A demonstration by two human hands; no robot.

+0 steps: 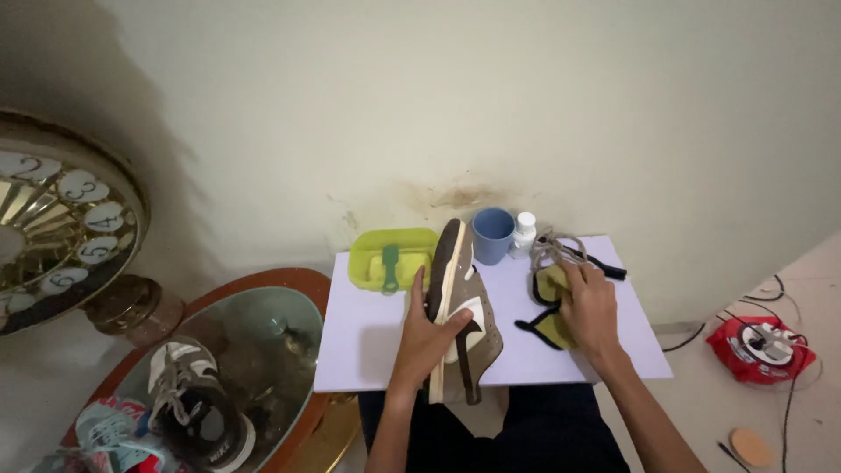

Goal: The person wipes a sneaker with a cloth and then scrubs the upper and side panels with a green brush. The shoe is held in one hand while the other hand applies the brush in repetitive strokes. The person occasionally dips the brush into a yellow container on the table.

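Shoe standing on edge, left hand gripping it; right hand at 3 o'clock pressing insoles; cleaning setup seemingly underway; brush needed next.

Both forearms are coming up from the bottom of the frame, bare, angling inward a bit. The left hand is reaching up with the palm turned right, fingers pointing up and wrapping around the edge of what it's gripping, thumb hooking over toward the right. The right hand is lying palm down, back of the hand facing the camera, fingers curling forward and pressing down. The two hands are sitting well apart, not touching.
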